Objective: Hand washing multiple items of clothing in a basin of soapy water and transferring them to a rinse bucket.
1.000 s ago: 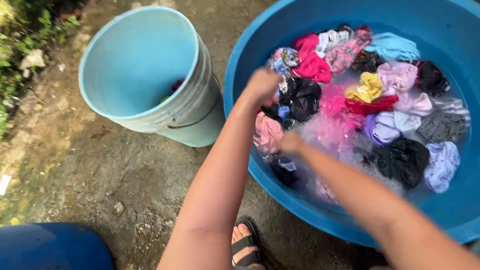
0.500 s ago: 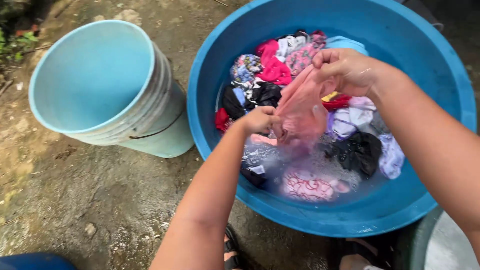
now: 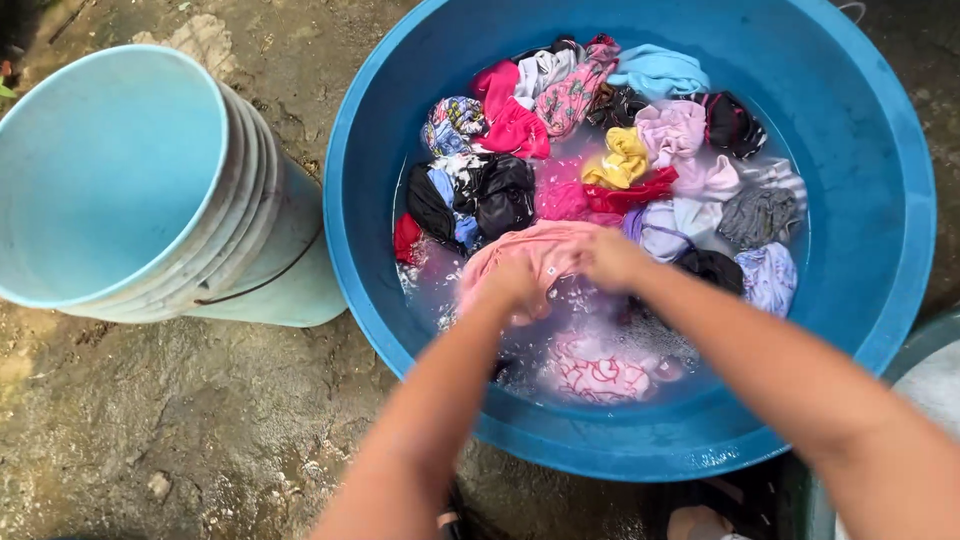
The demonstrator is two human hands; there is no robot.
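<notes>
A big blue basin [image 3: 880, 200] on the ground holds soapy water and several small garments in pink, black, yellow, purple and grey. My left hand [image 3: 515, 285] and my right hand [image 3: 610, 258] are both closed on a salmon-pink garment [image 3: 535, 245] at the water's surface near the basin's middle. The two hands sit close together, bunching the cloth between them. A white garment with a red pattern [image 3: 600, 375] lies submerged just below my hands, toward the near rim.
A light blue bucket [image 3: 130, 180] stands tilted to the left of the basin, almost touching it. The ground around is wet, rough concrete. A pale round container edge [image 3: 925, 385] shows at the lower right.
Half a second ago I held the salmon-pink garment stretched up above the water. Now both hands have come down and together, pressing it into the water.
</notes>
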